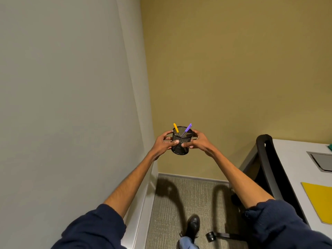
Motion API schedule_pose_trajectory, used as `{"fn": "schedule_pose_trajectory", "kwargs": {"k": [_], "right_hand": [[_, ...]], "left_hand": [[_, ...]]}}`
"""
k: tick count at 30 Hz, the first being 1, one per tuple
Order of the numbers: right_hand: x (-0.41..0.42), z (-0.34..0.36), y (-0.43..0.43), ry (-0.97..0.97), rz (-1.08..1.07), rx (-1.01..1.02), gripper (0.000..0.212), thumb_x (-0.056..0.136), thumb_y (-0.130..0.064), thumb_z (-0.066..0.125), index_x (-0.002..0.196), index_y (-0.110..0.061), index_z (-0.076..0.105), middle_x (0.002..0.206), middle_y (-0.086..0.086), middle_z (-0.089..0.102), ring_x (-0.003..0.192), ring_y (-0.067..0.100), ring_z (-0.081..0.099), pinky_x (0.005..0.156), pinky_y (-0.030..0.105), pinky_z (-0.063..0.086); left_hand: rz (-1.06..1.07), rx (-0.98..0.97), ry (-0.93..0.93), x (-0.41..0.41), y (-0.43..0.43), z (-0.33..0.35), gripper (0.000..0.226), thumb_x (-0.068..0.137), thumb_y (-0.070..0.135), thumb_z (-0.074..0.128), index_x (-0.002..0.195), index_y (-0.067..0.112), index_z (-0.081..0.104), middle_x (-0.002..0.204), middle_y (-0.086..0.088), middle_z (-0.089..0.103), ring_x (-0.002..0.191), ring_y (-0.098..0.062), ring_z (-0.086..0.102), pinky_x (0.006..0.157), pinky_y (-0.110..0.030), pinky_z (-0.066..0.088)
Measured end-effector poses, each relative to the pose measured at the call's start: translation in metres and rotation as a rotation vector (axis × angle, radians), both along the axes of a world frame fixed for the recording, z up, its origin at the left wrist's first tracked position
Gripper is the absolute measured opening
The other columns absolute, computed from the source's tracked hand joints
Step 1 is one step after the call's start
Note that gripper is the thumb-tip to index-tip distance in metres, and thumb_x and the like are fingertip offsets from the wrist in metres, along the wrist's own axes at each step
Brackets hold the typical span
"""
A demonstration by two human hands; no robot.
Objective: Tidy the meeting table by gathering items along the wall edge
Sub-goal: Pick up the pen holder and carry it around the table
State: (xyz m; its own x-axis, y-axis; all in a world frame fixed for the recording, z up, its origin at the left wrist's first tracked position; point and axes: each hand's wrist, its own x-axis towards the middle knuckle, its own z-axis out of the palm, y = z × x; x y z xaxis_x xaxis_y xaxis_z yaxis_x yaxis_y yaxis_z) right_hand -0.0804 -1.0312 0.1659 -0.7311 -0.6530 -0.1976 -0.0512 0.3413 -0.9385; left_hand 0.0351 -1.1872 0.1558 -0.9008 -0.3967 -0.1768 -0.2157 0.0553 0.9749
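Left hand (164, 143): wrapped on the left wall of the black wire-mesh cylindrical pen cup (181, 143), thumb across its front, fingers round the far side. Closed on the cup.

Cup: held in the air at arm's length, between both hands, over the carpeted floor (181, 196) in the room corner. Not resting on anything. Long axis near upright, open mouth up, top tipped slightly away from the person. Inside it: a yellow pen (176, 128) leaning left, a purple pen (188, 128) leaning right, both standing above the rim.

Right hand (196, 142): mirrors the left on the cup's right wall, thumb on the front, fingers behind. Also closed on the cup. Grip is symmetric; neither hand carries it alone.

Key relation: the white meeting table (294, 184) lies to the right of the grip and lower, well apart from the cup. A black office chair back (265, 153) stands at its near-left corner, between the cup and the table top. Table's far edge meets the ochre wall (233, 69); that reads as the wall edge. Right hand is the nearer one to the table.

On the table: a yellow folder (318, 202) by the near-right part, a grey inset hatch (321, 162) farther back, a green item (330, 146) cut off at the frame edge, kind not readable.

Judgement: the coming move is a rightward and downward carry, passing over the chair back, cup kept upright so the pens stay in
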Motion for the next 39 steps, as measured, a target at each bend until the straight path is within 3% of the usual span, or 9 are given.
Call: {"fn": "schedule_pose_trajectory", "kwargs": {"k": [6,11,16,25,35,39], "right_hand": [[-0.086,0.01,0.008,-0.013,-0.136,-0.024,0.069,0.067,-0.004,0.087,0.129,-0.01,0.058,0.122,0.008,0.062,0.102,0.021,0.063,0.073,0.031,0.058],[-0.175,0.028,0.025,-0.051,-0.179,0.088,0.074,0.065,0.0,0.087,0.13,-0.008,0.051,0.118,0.008,0.061,0.108,0.028,0.062,0.088,0.045,0.057],[-0.257,0.048,0.066,-0.053,-0.179,0.198,0.066,0.065,-0.002,0.088,0.122,-0.008,0.053,0.117,0.01,0.064,0.112,0.031,0.063,0.094,0.049,0.056],[-0.331,0.042,0.182,-0.117,-0.425,0.149,0.075,0.063,0.004,0.087,0.128,-0.004,0.051,0.126,0.014,0.064,0.116,0.032,0.062,0.098,0.051,0.054],[-0.346,0.001,0.321,-0.153,-0.789,0.094,0.082,0.06,0.01,0.085,0.131,-0.004,0.047,0.13,0.015,0.055,0.118,0.035,0.06,0.096,0.053,0.054],[-0.344,-0.022,0.376,-0.121,-1.003,0.083,0.079,0.059,0.006,0.088,0.128,-0.005,0.051,0.127,0.015,0.055,0.117,0.036,0.058,0.093,0.051,0.055]], "left_hand": [[-0.085,0.016,0.007,-0.103,-0.002,0.009,0.062,0.087,0.008,0.072,0.143,0.012,0.045,0.126,-0.023,0.057,0.116,-0.033,0.061,0.099,-0.041,0.052],[-0.193,0.017,0.003,-0.203,0.011,0.014,0.062,0.088,0.009,0.07,0.144,0.012,0.043,0.12,-0.018,0.057,0.106,-0.026,0.062,0.095,-0.038,0.053],[-0.271,0.049,-0.001,-0.289,0.044,0.022,0.061,0.087,0.007,0.071,0.142,0.01,0.044,0.108,-0.013,0.058,0.098,-0.024,0.064,0.075,-0.027,0.057],[-0.452,0.05,-0.011,-0.403,0.148,0.017,0.064,0.082,0.007,0.077,0.138,0.008,0.046,0.113,-0.019,0.061,0.101,-0.028,0.064,0.094,-0.045,0.055],[-0.718,-0.023,-0.01,-0.475,0.285,-0.013,0.061,0.078,0.0,0.079,0.132,0.003,0.051,0.108,-0.013,0.06,0.099,-0.026,0.062,0.097,-0.048,0.054],[-0.844,-0.032,-0.004,-0.503,0.348,-0.026,0.06,0.075,-0.002,0.08,0.129,-0.001,0.053,0.115,-0.019,0.063,0.109,-0.034,0.063,0.101,-0.046,0.052]]}}
